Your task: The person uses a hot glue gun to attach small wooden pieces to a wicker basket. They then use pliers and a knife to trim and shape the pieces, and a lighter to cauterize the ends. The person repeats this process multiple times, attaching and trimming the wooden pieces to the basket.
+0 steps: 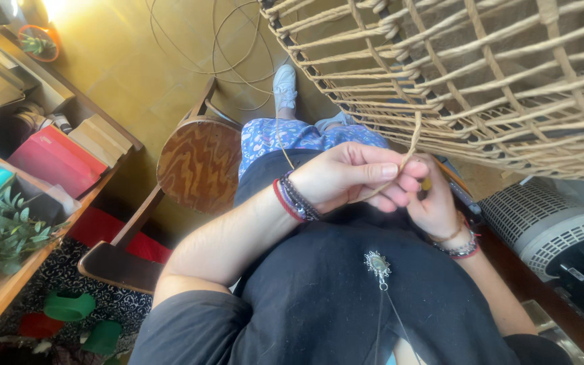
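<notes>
My fingers of both hands pinch one tan strand mid-frame, under the woven basket at upper right; I think I must thread it in next

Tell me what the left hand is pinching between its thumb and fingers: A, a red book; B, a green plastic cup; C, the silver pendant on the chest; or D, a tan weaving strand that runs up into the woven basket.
D: the left hand pinches a thin tan strand that rises into the open-weave basket, with the right hand close behind it.
</notes>
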